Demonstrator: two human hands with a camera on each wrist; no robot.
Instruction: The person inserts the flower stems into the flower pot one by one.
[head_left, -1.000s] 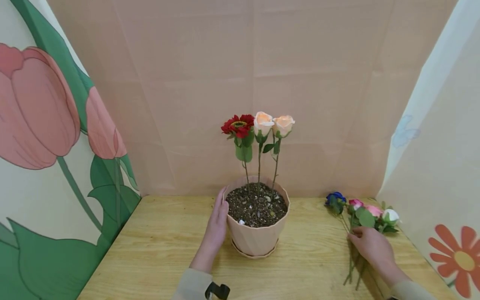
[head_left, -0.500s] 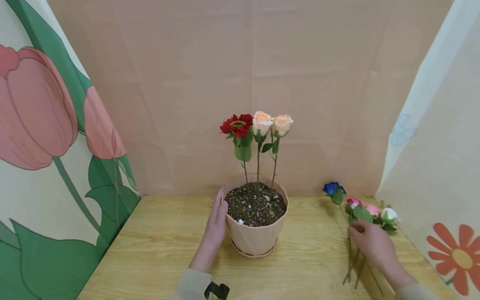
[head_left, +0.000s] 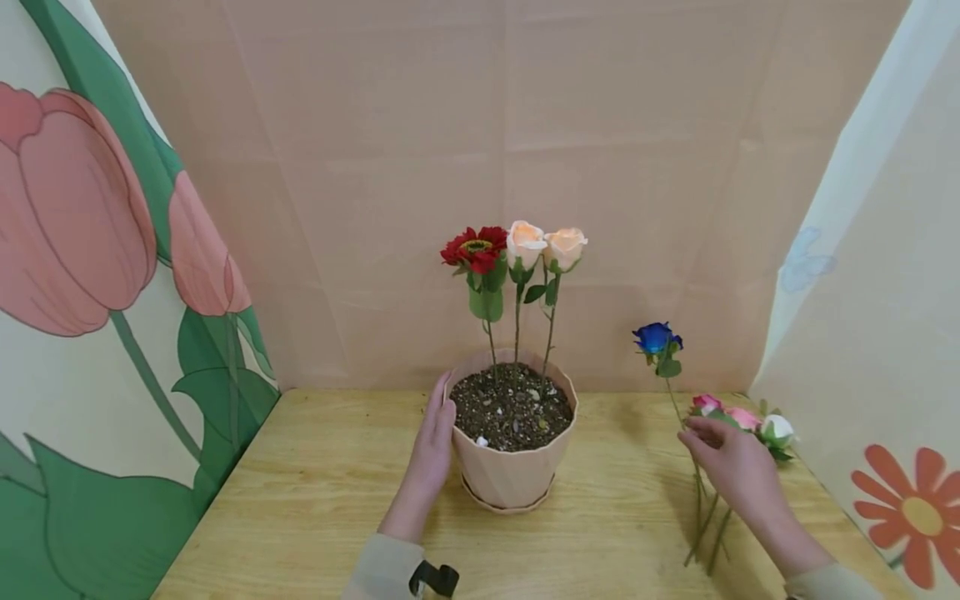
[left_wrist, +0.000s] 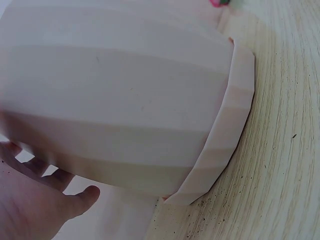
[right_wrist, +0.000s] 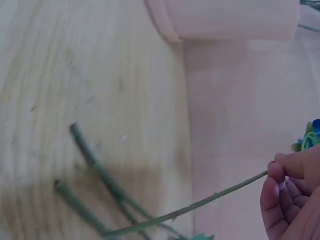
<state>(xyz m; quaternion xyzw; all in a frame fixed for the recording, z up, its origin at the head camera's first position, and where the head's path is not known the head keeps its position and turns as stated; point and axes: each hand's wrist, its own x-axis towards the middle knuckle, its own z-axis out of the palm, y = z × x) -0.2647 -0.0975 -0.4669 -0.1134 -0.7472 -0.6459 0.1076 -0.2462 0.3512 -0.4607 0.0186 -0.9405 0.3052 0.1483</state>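
Note:
My left hand (head_left: pixel 429 450) rests along the left side of the pink flowerpot (head_left: pixel 513 477), fingers extended against its wall. In the left wrist view, the fingers (left_wrist: pixel 37 167) lie beside the pot and the thumb stands apart. Thumb and fingertips of my right hand (head_left: pixel 738 471) pinch the stem of a blue rose (head_left: pixel 656 337), its bloom upright above the table. The right wrist view shows that stem (right_wrist: pixel 215 197) slanting down from the fingertips. Planted in the pot's dark soil (head_left: pixel 517 417) are a red flower (head_left: pixel 476 248) and two peach roses (head_left: pixel 527 244).
Several other flowers lie by the right hand, among them a magenta one (head_left: pixel 707 404), a pink one (head_left: pixel 742 417) and a white one (head_left: pixel 778 428). Below the pot is a saucer (head_left: pixel 510 507) on the wooden table (head_left: pixel 315 483). A plain backdrop (head_left: pixel 375 208) hangs behind.
The blue rose has risen off the pile and its bloom has tipped upright, as the right hand moves up and slightly left. The left hand stays at the pot.

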